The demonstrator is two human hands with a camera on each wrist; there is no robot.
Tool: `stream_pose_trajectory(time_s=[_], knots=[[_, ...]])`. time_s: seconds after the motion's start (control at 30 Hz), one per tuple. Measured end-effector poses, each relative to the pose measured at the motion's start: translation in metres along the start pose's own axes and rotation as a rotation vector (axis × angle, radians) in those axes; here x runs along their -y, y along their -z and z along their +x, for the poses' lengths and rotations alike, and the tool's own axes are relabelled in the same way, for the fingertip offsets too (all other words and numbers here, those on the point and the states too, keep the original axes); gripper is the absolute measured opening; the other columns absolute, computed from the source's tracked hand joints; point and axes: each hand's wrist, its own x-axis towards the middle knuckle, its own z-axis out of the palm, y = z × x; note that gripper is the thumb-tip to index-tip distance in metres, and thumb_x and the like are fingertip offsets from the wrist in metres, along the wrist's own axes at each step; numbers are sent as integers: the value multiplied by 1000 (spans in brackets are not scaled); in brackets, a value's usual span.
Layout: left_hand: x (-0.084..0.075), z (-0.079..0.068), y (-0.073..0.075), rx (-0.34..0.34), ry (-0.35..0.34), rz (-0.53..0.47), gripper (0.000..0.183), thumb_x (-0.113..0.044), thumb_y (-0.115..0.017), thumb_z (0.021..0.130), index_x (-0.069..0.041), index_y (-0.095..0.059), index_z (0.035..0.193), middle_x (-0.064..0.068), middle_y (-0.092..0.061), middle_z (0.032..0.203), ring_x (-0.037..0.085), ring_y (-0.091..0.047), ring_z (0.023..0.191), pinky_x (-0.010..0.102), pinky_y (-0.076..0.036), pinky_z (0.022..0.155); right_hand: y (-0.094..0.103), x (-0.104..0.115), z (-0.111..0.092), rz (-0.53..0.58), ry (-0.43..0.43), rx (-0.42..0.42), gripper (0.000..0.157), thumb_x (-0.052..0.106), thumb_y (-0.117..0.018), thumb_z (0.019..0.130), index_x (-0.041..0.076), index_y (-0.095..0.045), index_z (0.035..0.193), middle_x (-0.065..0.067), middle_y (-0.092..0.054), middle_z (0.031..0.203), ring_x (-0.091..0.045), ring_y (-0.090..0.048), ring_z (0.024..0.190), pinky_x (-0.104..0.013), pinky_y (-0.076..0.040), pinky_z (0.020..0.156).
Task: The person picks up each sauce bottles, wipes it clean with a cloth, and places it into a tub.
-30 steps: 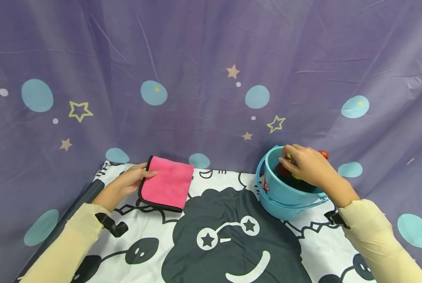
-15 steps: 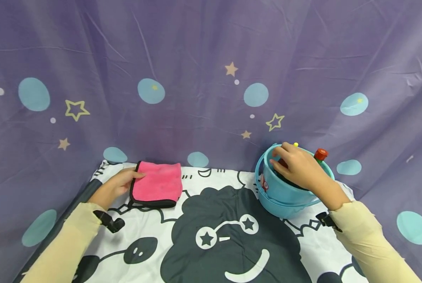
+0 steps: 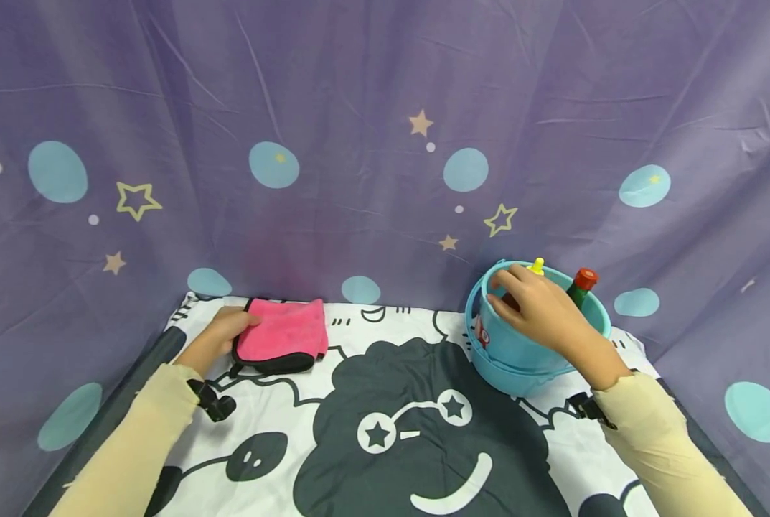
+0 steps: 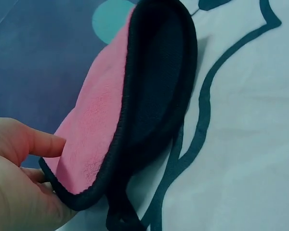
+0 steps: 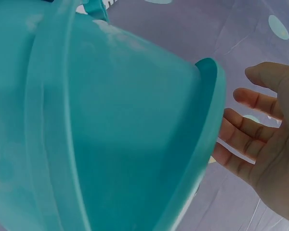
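My left hand (image 3: 218,336) pinches the left edge of a folded pink cloth (image 3: 280,330) with black trim. In the left wrist view the thumb presses the pink face of the cloth (image 4: 94,134), whose dark inner side gapes apart. Over the mouth of a light blue bucket (image 3: 517,352) hovers my right hand (image 3: 540,309), its fingers loosely bent. The right wrist view shows that hand (image 5: 274,144) beside the bucket's rim (image 5: 214,96), with nothing visible in it. Inside the bucket stand a green bottle with a red cap (image 3: 581,286) and a yellow-tipped item (image 3: 536,266). Something dark red shows below the fingers.
A white sheet (image 3: 320,459) with a dark cartoon sheep (image 3: 417,402) covers the surface. Behind it and at the sides hangs a purple curtain (image 3: 359,108) with stars and dots. The bucket's handle (image 3: 471,305) hangs down its left side.
The left hand has drawn the cloth left and lowered it, and it now sags. The right hand has come slightly left and nearer; the red-capped bottle now stands upright inside the bucket.
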Motion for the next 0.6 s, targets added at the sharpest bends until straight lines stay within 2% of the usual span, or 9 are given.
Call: stream_pose_trajectory(time_s=[0.1,0.17,0.23,0.3,0.43,0.53,0.6], knots=[[-2,1,-4,-62,4,121,53,-7,-54,93,15,-46,140,16,-62,106,19,-59,88,30,-53,75,-1,1,-1,1,-5,-29,19,16,-74,89,7,-67,104,-4,-59,88,-12,-51,66,-32,-47,60],[-6,1,-7,-102,13,169,61,-8,-51,92,16,-38,146,30,-53,132,30,-58,109,39,-54,92,-2,2,-1,4,-7,-50,20,17,-74,89,7,-66,105,-5,-58,87,-13,-50,65,-32,-46,60],[-13,-1,-10,-144,15,192,69,-10,-49,91,18,-27,151,36,-36,151,41,-48,131,47,-46,109,-3,4,-1,5,-11,-66,22,18,-73,90,7,-66,107,-6,-57,88,-14,-51,66,-33,-46,62],[-24,-4,-13,-182,-5,198,76,-13,-47,92,17,-16,154,37,-23,160,46,-33,146,53,-33,120,-2,6,1,13,-23,-77,24,18,-72,91,6,-65,111,-7,-59,92,-15,-51,68,-34,-46,64],[-56,-18,-23,-239,-129,258,81,-21,-48,95,7,-9,159,35,-19,163,49,-22,152,58,-25,123,1,11,7,44,-76,-89,33,19,-69,94,8,-64,125,-11,-64,109,-18,-51,74,-37,-44,69],[-85,-36,-35,-255,-265,324,81,-30,-49,97,-2,-9,163,31,-18,165,49,-19,153,61,-21,123,3,16,15,67,-108,-93,41,22,-67,97,9,-60,135,-14,-64,122,-24,-55,85,-42,-47,75],[-104,-50,-45,-253,-372,354,81,-35,-50,98,-7,-11,164,26,-17,167,47,-17,155,62,-18,124,3,19,20,78,-124,-93,46,24,-66,98,11,-57,140,-15,-62,130,-30,-59,99,-48,-51,83]])
